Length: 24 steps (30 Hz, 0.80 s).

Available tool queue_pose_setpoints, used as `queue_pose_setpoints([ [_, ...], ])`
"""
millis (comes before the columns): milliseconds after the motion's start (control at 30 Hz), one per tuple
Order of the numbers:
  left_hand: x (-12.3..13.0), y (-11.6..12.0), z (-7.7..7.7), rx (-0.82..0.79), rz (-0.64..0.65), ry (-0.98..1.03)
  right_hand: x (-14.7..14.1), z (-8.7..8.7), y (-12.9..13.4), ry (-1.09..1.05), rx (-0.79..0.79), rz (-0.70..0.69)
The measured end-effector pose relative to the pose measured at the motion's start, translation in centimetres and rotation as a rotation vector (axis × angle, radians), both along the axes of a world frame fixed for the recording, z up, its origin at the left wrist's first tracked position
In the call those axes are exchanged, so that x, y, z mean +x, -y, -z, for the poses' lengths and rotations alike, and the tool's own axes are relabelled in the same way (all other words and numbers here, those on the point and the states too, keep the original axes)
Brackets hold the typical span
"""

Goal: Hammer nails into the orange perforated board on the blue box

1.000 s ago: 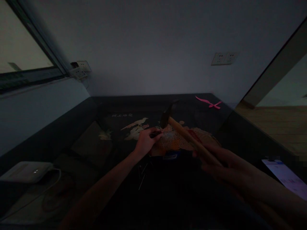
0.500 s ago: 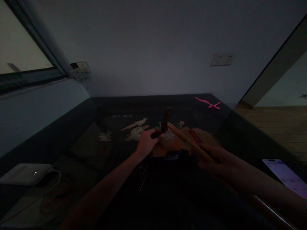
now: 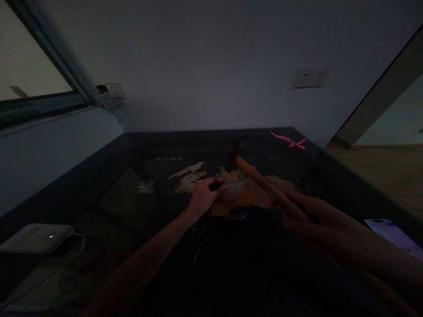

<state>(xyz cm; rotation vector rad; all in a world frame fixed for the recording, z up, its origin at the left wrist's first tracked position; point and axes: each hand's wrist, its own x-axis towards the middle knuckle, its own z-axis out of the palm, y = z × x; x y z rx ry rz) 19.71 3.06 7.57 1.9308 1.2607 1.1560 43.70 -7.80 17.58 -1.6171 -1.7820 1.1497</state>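
Note:
My right hand (image 3: 307, 215) is closed around the wooden handle of a hammer (image 3: 256, 175). The hammer's dark head is raised just above and beyond the fingertips of my left hand (image 3: 205, 193). Thumb and forefinger of that left hand are pinched together at the left edge of an orange-brown piece dotted with small dark spots (image 3: 243, 193); anything between them is too small and dark to make out. A small dark blue item (image 3: 238, 214) sits at the near edge of the spotted piece. Several thin, nail-like metal pieces (image 3: 198, 248) lie scattered on the dark table below my left wrist.
A white device with a cable (image 3: 36, 237) lies at the left. On the right are a lit phone (image 3: 393, 235) and, farther back, a pink ribbon (image 3: 292, 143). The dark tabletop (image 3: 145, 143) bears bird and flower pictures and meets the wall behind.
The hammer has risen, its head now higher and tilted differently, and my right hand has shifted to the right. My left hand has stayed at the spotted piece's edge.

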Motion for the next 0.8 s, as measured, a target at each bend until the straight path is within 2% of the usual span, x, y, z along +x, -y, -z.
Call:
queue_pose_setpoints([
  [200,-0.1,0.1,-0.1,0.017,-0.013,-0.053,-0.5,0.4,-0.1,-0.003,-0.054,-0.004],
  [367,-0.1,0.1,-0.1,0.019,0.006,-0.021,-0.2,-0.2,0.1,0.000,0.053,0.040],
  [600,-0.1,0.0,-0.1,0.013,-0.043,-0.085,-0.3,1.2,0.0,0.010,-0.083,-0.018],
  [800,0.1,0.1,-0.4,-0.012,-0.018,-0.049,0.1,0.8,0.2,0.002,-0.003,-0.002],
])
